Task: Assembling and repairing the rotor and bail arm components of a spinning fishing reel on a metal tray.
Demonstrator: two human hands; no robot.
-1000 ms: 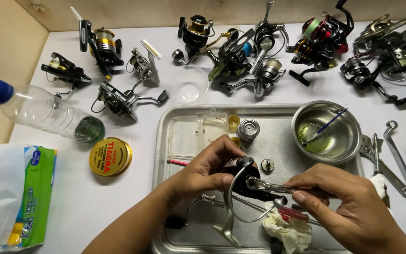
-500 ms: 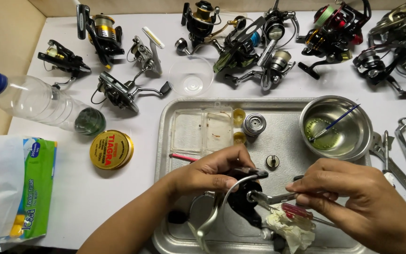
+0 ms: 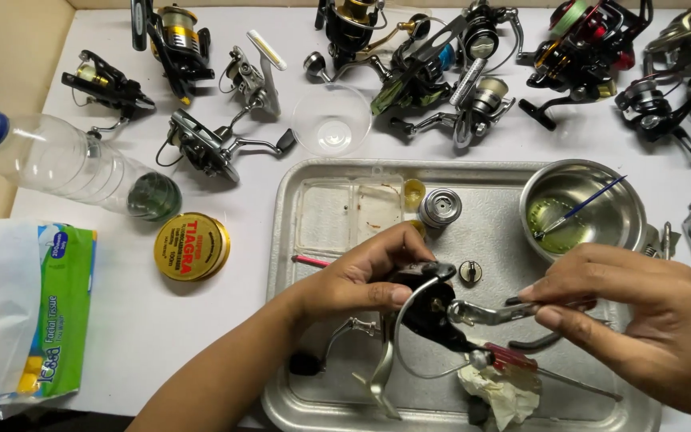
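the white table (image 3: 225,320) carries a metal tray (image 3: 289,240) at about five o'clock of the view, and over the tray's lower half both hands work on a black fishing reel (image 3: 429,308). the left hand (image 3: 361,276), coming in from seven o'clock, is curled closed around the reel body, thumb pressed on its side. the right hand (image 3: 641,316), from four o'clock, pinches a small metal wrench (image 3: 493,312) whose head touches the reel. a clear plastic bottle (image 3: 65,164) lies at nine o'clock, a tissue pack (image 3: 37,312) below it. a steel bowl (image 3: 593,204) with greenish liquid sits at two o'clock on the tray. a round yellow tin (image 3: 192,246) rests just left of the tray, a crumpled tissue (image 3: 505,392) at six o'clock beneath the reel
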